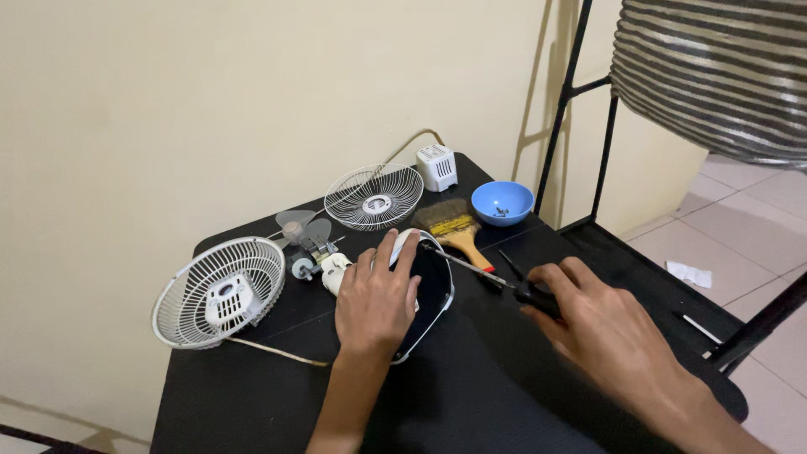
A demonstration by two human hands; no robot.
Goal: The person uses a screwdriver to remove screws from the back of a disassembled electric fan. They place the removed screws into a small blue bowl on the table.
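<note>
Screwdriver lying lengthwise left-right, tip touching fan base; right hand gripping its handle, left hand pressing flat on base, nearer.

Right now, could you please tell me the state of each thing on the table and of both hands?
Left hand: flat on the fan base, pinning it.
Right hand: closed on the screwdriver.
Fan base: lying on the table.
Screwdriver: tip at the base's rim.
Rear grille: detached, propped on edge.
Front grille: detached, lying flat.
Blade: off the fan.
Bowl: upright, holding small parts.
Brush: lying unused.
</note>
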